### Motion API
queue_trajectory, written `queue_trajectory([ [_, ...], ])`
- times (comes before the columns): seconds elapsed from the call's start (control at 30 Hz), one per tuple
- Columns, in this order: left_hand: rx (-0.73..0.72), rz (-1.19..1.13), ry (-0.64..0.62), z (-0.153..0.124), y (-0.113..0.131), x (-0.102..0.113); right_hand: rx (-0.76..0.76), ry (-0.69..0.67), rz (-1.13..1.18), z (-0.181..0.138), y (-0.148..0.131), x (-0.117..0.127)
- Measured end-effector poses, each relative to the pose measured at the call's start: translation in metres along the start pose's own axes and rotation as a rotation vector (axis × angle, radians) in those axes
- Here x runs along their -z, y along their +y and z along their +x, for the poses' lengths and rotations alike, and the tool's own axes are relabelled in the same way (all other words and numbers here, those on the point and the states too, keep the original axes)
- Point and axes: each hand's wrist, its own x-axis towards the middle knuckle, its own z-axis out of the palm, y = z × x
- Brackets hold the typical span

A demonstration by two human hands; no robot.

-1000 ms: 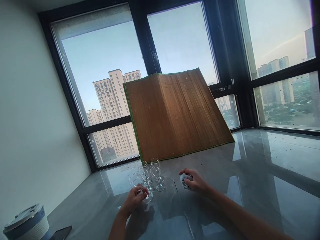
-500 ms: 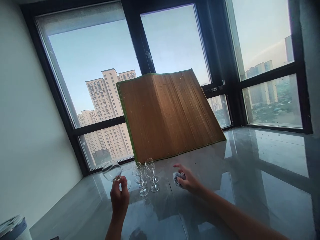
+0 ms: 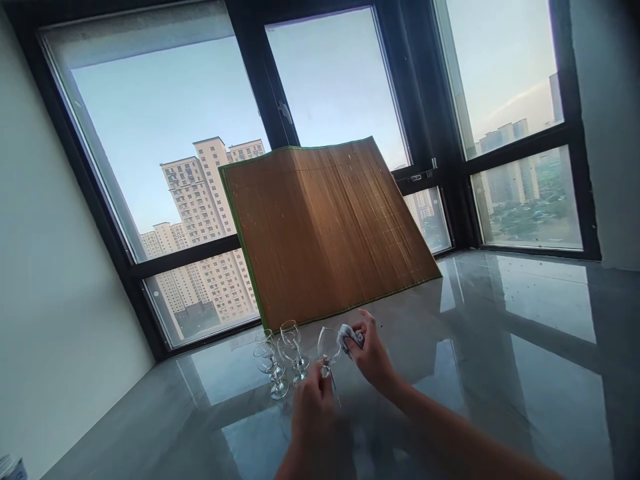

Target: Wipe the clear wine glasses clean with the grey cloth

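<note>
My left hand (image 3: 311, 408) is closed round the stem of a clear wine glass (image 3: 327, 345), which it holds up above the glossy grey table (image 3: 500, 347). My right hand (image 3: 371, 357) pinches a small crumpled white cloth (image 3: 346, 335) against the rim of that glass. Three more empty wine glasses (image 3: 280, 353) stand together on the table just left of my hands.
A brown bamboo mat (image 3: 325, 227) with a green edge leans against the dark-framed windows (image 3: 280, 120) behind the glasses. A white wall (image 3: 45, 267) runs along the left. The lid of a cup (image 3: 7, 467) shows at the bottom left corner.
My left hand lifted a glass from the group, swung it up to the left, then carried it right to meet my right hand. The right hand raised the cloth to the glass.
</note>
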Motion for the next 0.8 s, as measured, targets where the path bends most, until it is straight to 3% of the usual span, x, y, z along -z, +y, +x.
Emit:
queue_trajectory([
  [0.13, 0.074, 0.164, 0.128, 0.010, 0.014, -0.012, -0.025, 0.053, -0.030, 0.005, 0.000, 0.005],
  [0.23, 0.070, 0.148, 0.105, 0.012, 0.007, -0.008, -0.009, 0.054, -0.006, 0.005, -0.007, 0.006],
  [0.4, 0.061, 0.130, 0.061, 0.008, -0.007, 0.001, 0.144, -0.257, 0.046, -0.012, -0.024, -0.003],
  [0.47, 0.059, 0.140, 0.061, 0.009, -0.008, 0.004, 0.215, -0.315, -0.003, -0.015, -0.027, -0.003],
  [0.63, -0.016, 0.188, 0.045, 0.014, -0.015, 0.005, 0.293, -0.162, -0.136, -0.004, -0.026, 0.009],
  [0.8, -0.067, 0.122, 0.044, 0.017, -0.027, 0.002, 0.185, -0.029, -0.195, 0.010, -0.016, 0.018],
])
